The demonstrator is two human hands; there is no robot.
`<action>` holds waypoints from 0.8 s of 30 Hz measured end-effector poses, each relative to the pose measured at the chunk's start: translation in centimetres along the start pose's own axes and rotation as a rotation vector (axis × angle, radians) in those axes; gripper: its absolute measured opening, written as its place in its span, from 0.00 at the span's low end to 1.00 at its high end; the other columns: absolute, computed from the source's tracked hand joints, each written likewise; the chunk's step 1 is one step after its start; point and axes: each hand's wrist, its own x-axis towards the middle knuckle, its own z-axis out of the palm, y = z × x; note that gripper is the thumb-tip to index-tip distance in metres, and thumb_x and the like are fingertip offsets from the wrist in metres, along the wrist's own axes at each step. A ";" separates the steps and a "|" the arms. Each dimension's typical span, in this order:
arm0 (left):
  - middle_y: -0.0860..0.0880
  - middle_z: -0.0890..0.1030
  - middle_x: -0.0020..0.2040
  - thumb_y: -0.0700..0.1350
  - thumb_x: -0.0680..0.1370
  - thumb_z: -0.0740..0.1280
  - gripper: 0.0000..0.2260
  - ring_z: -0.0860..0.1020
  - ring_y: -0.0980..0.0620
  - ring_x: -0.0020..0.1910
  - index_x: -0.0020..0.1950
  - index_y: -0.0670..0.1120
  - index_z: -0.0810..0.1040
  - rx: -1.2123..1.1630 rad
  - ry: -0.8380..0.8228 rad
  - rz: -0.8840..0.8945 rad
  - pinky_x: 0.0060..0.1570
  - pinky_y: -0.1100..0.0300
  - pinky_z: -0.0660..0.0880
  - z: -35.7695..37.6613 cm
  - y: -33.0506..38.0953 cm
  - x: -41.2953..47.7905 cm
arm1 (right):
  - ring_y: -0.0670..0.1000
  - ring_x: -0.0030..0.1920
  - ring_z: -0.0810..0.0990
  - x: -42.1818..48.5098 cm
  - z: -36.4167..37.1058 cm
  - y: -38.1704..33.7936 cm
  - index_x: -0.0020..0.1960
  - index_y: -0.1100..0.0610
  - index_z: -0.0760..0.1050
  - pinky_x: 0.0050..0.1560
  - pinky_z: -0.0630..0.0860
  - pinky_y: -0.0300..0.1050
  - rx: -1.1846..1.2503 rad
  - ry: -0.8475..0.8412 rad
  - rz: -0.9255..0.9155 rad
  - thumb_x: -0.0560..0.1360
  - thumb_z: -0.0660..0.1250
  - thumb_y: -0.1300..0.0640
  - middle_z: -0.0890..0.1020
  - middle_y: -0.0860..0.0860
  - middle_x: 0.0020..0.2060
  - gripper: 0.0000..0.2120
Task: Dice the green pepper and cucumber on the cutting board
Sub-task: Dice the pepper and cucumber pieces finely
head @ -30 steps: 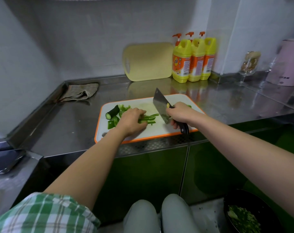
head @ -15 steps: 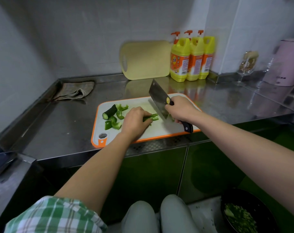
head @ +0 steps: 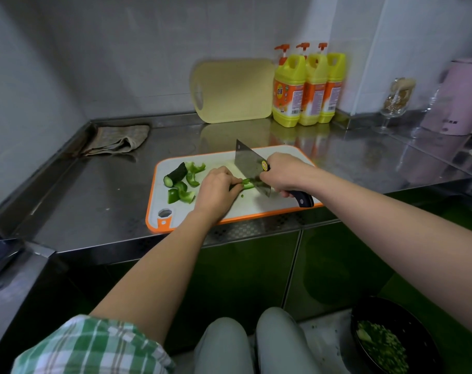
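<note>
Green pepper strips (head: 248,184): on the cutting board (head: 259,205), between both hands, meeting the cleaver (head: 249,163) blade.
Left hand (head: 218,190): fingers curled, pinning the strips.
Right hand (head: 284,172): wrapped round the cleaver handle.
Cucumber piece (head: 175,174): left of the left hand, apart.

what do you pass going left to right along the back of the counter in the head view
grey cloth → pale yellow board leaning on the wall → three yellow bottles → stemmed glass → pink appliance
</note>
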 end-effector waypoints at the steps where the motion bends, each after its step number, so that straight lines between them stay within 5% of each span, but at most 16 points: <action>1: 0.44 0.79 0.47 0.47 0.78 0.68 0.11 0.74 0.44 0.50 0.57 0.45 0.83 0.004 -0.002 0.006 0.46 0.56 0.66 0.0 0.0 0.0 | 0.55 0.25 0.74 0.1 0.2 0.0 0.42 0.63 0.69 0.26 0.69 0.39 -0.012 0.006 0.002 0.77 0.57 0.62 0.76 0.58 0.27 0.07; 11: 0.43 0.80 0.49 0.48 0.78 0.68 0.13 0.75 0.43 0.51 0.59 0.44 0.82 0.008 -0.004 0.011 0.49 0.54 0.69 -0.2 0.0 -0.1 | 0.55 0.24 0.76 1.6 1.9 0.8 0.38 0.58 0.66 0.26 0.70 0.41 0.091 0.191 -0.034 0.78 0.57 0.58 0.75 0.56 0.28 0.10; 17: 0.43 0.79 0.47 0.47 0.78 0.68 0.11 0.74 0.43 0.50 0.57 0.44 0.83 0.014 -0.007 0.019 0.47 0.54 0.69 -0.1 0.1 -0.1 | 0.55 0.25 0.74 0.2 0.1 0.2 0.43 0.62 0.69 0.27 0.69 0.40 0.062 0.049 -0.051 0.78 0.56 0.60 0.78 0.60 0.31 0.08; 24: 0.44 0.79 0.47 0.47 0.78 0.67 0.11 0.73 0.44 0.49 0.57 0.46 0.84 0.017 -0.016 0.012 0.45 0.56 0.65 0.0 0.0 -0.1 | 0.53 0.19 0.73 0.9 1.2 -0.3 0.40 0.62 0.69 0.25 0.69 0.38 -0.020 0.057 -0.013 0.77 0.58 0.60 0.74 0.56 0.20 0.09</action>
